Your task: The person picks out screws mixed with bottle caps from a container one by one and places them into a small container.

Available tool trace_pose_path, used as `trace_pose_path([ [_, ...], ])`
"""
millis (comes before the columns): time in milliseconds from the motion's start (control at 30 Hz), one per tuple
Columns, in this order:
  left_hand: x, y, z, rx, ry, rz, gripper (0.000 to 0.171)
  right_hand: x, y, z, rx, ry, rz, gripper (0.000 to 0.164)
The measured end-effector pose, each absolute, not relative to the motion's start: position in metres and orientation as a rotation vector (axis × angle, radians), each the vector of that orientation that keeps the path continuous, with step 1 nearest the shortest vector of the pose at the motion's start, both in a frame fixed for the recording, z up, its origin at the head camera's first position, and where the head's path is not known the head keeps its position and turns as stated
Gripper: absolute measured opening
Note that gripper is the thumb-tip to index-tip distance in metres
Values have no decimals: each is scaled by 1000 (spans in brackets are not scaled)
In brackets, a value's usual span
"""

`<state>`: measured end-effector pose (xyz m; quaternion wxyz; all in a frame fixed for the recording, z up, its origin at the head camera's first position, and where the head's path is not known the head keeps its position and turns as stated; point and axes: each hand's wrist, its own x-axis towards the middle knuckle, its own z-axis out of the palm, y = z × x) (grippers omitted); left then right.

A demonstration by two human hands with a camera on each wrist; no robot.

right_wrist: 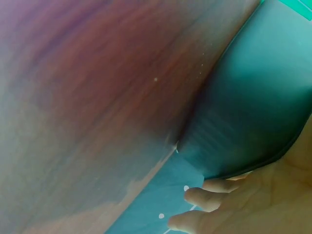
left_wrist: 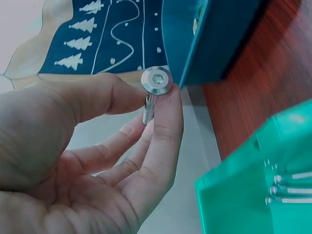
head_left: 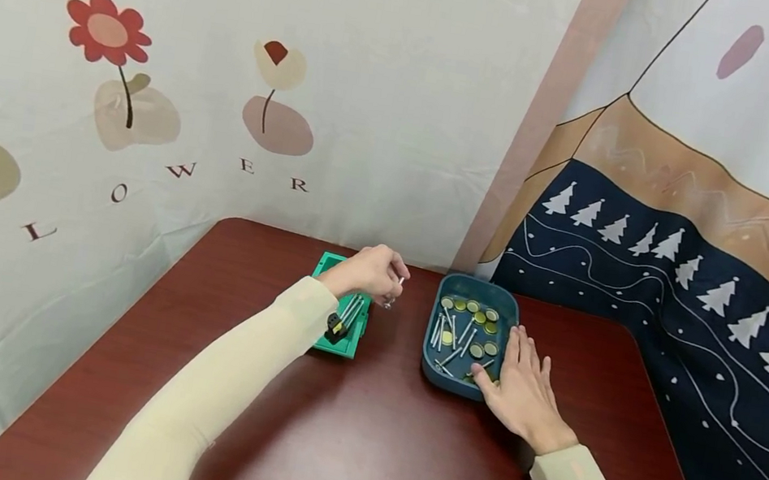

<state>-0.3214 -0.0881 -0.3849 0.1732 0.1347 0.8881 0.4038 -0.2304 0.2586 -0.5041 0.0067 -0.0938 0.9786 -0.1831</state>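
Observation:
My left hand is raised over the right side of a green tray. Between thumb and fingers it pinches a silver hex-socket bolt, whose round flat head faces the left wrist camera. Several long bolts lie in the green tray beside a small black-and-yellow object. On the right, my right hand rests along the side of a blue bin, fingers straight and thumb over the rim. Loose bolts and round gold-edged caps are scattered inside the bin.
Both containers stand near the back edge of a reddish-brown table, with a gap between them. Behind it hangs a pale printed cloth, and a dark blue cloth with white trees hangs at the right.

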Motion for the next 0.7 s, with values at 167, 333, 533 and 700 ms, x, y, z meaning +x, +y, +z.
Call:
trace_pose_path([
  [167, -323, -105, -386, 343, 2521, 1183, 36, -231, 259, -505, -290, 3062, -573, 112],
  [333, -326, -119, -388, 315, 2534, 1197, 35, -233, 257, -505, -285, 3061, -575, 112],
  [533, -329, -131, -394, 298, 2547, 1187, 38, -232, 258, -505, -282, 3057, -575, 111],
  [700, -330, -138, -400, 260, 2540, 1186, 39, -233, 259, -506, -286, 3056, -568, 111],
])
